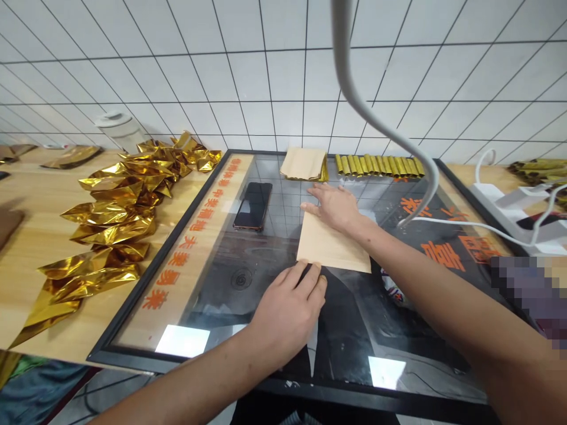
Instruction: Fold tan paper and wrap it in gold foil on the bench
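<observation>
A tan sheet of paper lies flat on a framed glass panel in front of me. My left hand rests with stretched fingers, its tips touching the near left edge of the sheet. Across the sheet's far part lies my right hand, palm down, thumb and fingers apart. Just beyond it sits a small stack of similar paper with gold showing along its edges. Rolled gold paper tubes are lined up beside that stack.
A phone lies left of the sheet. Folded gold foil pieces spread over the wooden table, near a white lidded cup. A grey flexible neck hangs at right. The white power strip has cables.
</observation>
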The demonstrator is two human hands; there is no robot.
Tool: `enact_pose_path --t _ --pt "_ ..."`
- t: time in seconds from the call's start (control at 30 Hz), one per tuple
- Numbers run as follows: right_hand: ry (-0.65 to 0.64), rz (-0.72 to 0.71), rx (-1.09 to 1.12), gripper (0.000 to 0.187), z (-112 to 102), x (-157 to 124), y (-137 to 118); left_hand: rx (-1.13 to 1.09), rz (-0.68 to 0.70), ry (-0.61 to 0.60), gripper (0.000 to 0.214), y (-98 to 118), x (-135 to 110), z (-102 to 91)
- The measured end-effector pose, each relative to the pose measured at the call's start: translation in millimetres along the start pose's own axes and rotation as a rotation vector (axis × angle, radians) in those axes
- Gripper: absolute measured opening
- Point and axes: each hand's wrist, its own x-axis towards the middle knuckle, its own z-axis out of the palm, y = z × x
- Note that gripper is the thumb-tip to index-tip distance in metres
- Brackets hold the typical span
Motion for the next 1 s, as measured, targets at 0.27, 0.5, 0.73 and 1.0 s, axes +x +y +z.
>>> enact_pose_path --t 0.27,0.5,0.73,1.0 --pt "-0.035 0.014 0.000 0.054 -11 -5 -8 0.000 -0.011 -0.018 0.030 0 2 -0.5" --pt "-0.082 -0.215 0.276 0.077 -20 -91 -54 -0.031 -0.024 0.006 0.032 0 3 0.4" --pt "-0.145 -0.143 0.116 0.074 -11 -119 -20 -0.034 -0.020 -0.009 0.035 -1 1 3.1" --pt "-0.173 0.001 -0.010 0.074 -16 -115 9 -0.093 -0.023 -0.087 0.033 -13 20 -22.6"
